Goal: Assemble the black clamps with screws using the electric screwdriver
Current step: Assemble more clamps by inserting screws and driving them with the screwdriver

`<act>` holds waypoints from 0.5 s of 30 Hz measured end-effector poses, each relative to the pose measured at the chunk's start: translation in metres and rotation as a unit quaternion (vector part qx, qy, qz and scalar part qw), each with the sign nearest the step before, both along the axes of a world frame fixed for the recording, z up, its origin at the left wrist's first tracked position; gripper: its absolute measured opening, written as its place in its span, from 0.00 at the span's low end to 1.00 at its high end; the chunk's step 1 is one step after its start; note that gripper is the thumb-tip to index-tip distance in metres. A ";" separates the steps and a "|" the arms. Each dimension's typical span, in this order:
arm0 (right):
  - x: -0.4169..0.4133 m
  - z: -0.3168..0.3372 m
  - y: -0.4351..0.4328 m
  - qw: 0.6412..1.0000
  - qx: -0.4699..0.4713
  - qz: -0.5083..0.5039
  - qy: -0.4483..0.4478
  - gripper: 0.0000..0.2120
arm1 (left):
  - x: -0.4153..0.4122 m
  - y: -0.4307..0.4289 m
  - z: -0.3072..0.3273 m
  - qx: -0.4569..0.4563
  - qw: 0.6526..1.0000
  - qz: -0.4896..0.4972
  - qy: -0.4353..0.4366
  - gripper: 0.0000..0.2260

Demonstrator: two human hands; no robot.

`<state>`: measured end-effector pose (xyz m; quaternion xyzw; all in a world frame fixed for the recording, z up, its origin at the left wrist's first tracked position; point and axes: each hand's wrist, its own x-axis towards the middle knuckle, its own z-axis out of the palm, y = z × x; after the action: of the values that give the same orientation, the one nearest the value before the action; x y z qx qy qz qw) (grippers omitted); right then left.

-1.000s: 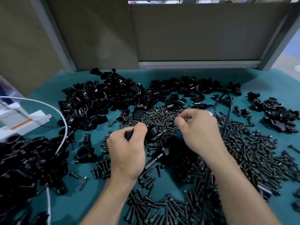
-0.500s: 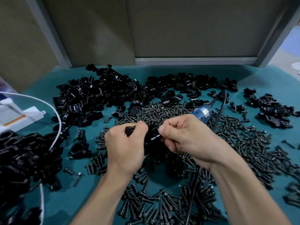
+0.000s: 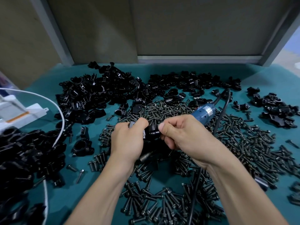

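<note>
The left hand (image 3: 128, 140) and right hand (image 3: 183, 133) meet over the middle of the teal surface (image 3: 63, 203), sharing one black clamp (image 3: 152, 129) held just above the parts. The left hand's fingers are curled round the clamp's left end, thumb on top. The right hand's fingers are curled too, its thumb and forefinger pinching the clamp's right end. Whether a screw sits between those fingertips cannot be told.

The screwdriver (image 3: 203, 113) lies at a slant beneath the right hand. Its blue body sticks out behind the knuckles, and its metal nose shows below the left palm. Whether the right hand touches it is hidden. Its black cord (image 3: 225, 101) loops away toward the back.

Loose screws (image 3: 246, 143) cover the surface around and below both hands, thickest to the right and between the forearms. Clamp piles (image 3: 97, 95) fill the back left, with more along the back edge, at the far left and at the far right. A single clamp body (image 3: 82, 146) lies alone left of the left hand.

A white box (image 3: 21, 114) sits at the left edge, and a white cable (image 3: 60, 120) curves past it over the left pile. Grey panels (image 3: 194, 26) close off the back.
</note>
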<state>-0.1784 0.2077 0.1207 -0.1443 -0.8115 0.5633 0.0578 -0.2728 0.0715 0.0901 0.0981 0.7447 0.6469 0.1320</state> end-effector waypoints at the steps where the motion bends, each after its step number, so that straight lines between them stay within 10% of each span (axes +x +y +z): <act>1: 0.001 0.003 0.001 1.000 0.010 0.018 -0.016 0.20 | 0.000 -0.001 0.000 -0.003 1.000 -0.001 0.002 0.14; 15: 0.021 0.033 -0.010 0.941 0.326 0.064 -0.068 0.05 | -0.003 -0.009 0.002 -0.024 0.993 -0.107 0.049 0.17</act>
<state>-0.1577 0.1977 0.1533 -0.1033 -0.9602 0.2592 0.0107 -0.2755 0.0628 0.0921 0.2055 0.7509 0.6054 0.1655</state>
